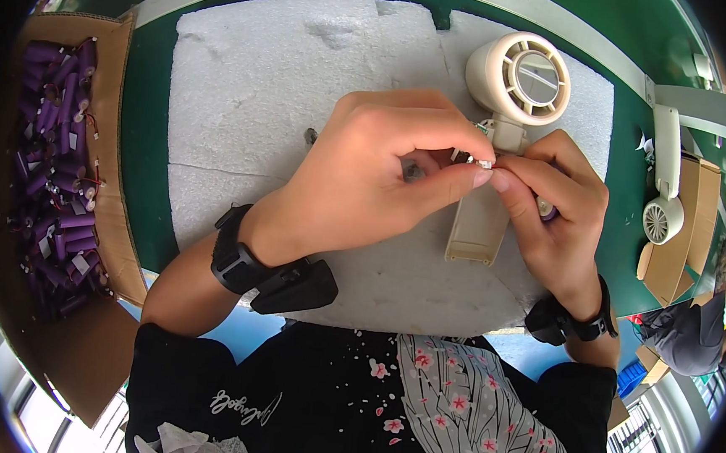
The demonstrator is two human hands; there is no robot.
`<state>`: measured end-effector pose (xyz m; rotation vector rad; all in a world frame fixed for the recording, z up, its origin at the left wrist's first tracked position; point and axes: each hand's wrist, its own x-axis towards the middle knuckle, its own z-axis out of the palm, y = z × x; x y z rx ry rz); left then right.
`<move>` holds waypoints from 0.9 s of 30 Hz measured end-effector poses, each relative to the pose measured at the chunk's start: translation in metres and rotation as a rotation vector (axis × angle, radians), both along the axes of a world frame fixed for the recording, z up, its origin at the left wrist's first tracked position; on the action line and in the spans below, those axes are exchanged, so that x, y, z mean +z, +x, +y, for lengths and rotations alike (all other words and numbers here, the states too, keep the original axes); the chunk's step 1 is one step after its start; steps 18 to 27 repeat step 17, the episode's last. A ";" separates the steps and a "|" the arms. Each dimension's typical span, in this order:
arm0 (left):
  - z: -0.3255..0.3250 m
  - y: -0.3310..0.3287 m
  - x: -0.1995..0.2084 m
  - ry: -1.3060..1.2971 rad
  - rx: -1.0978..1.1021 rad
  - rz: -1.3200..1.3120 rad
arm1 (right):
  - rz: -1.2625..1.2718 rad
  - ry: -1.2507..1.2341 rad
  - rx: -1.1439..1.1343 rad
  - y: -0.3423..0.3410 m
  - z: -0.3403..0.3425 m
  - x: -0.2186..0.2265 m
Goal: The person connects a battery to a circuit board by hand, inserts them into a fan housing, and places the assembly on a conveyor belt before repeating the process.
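Note:
A cream handheld fan (521, 78) lies on the white foam pad, its round grille at the far end. Its opened handle shell (477, 230) stretches toward me beneath my hands. My left hand (376, 164) is closed in a pinch of thumb and forefinger on a small white connector (485, 163), just over the fan's neck. Thumb and forefinger of my right hand (560, 202) meet it from the other side, their tips touching or nearly so. Partly hidden in the right hand's curled fingers is a purple battery cell (547, 211); its wires can hardly be made out.
On the left stands a cardboard box (119, 167) of purple battery cells (64, 172) with wires. The foam pad (246, 92) covers much of the green table (151, 69). At right are another cream fan (664, 163) and a cardboard box (693, 224); a person (692, 338) sits beyond.

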<state>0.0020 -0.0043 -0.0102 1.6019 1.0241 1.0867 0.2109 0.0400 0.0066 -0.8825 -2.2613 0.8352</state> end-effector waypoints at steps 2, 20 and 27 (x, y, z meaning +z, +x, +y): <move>0.000 0.000 0.000 -0.028 0.005 -0.017 | 0.010 -0.051 -0.029 -0.001 0.000 0.001; 0.002 -0.007 0.011 -0.429 -0.101 -0.233 | -0.083 -0.113 0.056 0.006 0.000 0.005; 0.002 -0.007 0.011 -0.429 -0.101 -0.233 | -0.083 -0.113 0.056 0.006 0.000 0.005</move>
